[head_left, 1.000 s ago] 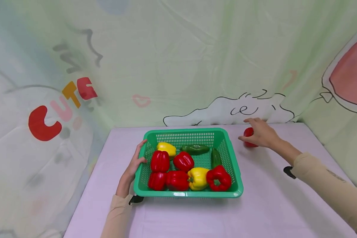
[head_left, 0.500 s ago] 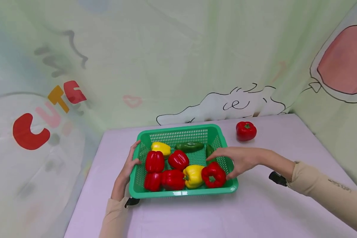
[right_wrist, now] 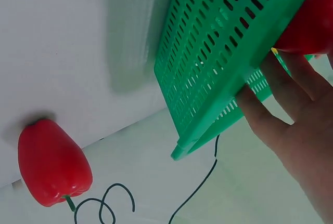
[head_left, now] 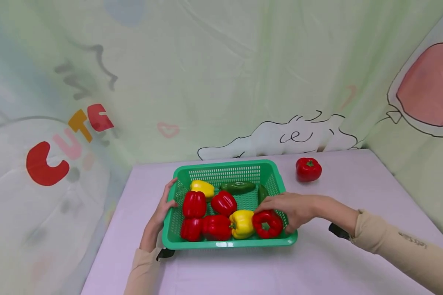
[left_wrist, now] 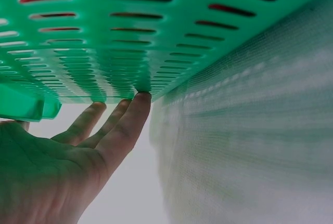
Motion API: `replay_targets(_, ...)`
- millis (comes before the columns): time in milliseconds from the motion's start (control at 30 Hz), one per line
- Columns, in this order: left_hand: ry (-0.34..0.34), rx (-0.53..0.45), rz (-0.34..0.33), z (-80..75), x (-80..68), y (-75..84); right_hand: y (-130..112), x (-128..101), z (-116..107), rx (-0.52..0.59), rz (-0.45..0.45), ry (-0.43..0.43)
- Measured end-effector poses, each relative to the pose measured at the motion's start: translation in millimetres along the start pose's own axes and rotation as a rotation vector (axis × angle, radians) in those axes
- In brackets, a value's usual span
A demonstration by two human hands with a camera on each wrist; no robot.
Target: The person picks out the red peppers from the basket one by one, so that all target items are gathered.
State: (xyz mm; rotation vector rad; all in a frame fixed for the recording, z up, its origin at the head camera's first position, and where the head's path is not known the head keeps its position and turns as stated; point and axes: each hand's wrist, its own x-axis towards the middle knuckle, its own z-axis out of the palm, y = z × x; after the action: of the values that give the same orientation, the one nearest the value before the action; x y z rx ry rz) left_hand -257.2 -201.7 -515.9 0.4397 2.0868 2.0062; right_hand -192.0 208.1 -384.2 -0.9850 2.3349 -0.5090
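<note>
A green perforated basket (head_left: 221,244) holds several red bell peppers, two yellow bell peppers (head_left: 243,224) and two green vegetables. My left hand (head_left: 161,211) grips its left rim, thumb on the rim; in the left wrist view, the fingers (left_wrist: 127,125) lie against the slotted outer wall. Reaching over the right rim, my right hand (head_left: 293,207) has its fingers curled round a red bell pepper (head_left: 268,224) with a hollow end, in the front right corner. That hand's thumb is hidden in the right wrist view, where the fingers (right_wrist: 281,86) meet the pepper.
One red bell pepper (head_left: 308,169) stands on the table (head_left: 347,188), right of the basket, stem up. Along the table's back edge hangs a printed curtain (head_left: 221,82), with more curtain at both sides. A dark green cucumber-like vegetable (head_left: 238,187) lies at the basket's back.
My right hand has left the red pepper on the table and moved left and nearer, onto the hollow-ended pepper in the basket. My left hand keeps its hold on the rim.
</note>
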Motion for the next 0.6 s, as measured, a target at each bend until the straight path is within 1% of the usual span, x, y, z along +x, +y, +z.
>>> replay_targets(100, -0.002, 0.008, 0.007, -1.9, 0.8, 1.9, 2.0, 3.7, 1.0, -0.004, -0.006, 0.029)
replay_targets(267, 0.019, 0.007, 0.036, -2.0, 4.2, 6.0, 3.2, 4.9, -1.2, -0.014, -0.022, 0.079)
replay_targets(333, 0.018, 0.004, 0.035, -2.0, 4.2, 6.0, 3.6, 4.0, -1.1, -0.005, -0.020, 0.084)
replay_targets(500, 0.003, 0.007, 0.008, -1.2, 1.5, 2.7, 6.6, -0.5, 1.8, 0.059, -0.031, 0.096)
replay_targets(600, 0.004, 0.007, 0.005, -0.9, 1.4, 0.4, 9.4, -3.2, 1.8, 0.083, -0.056, 0.147)
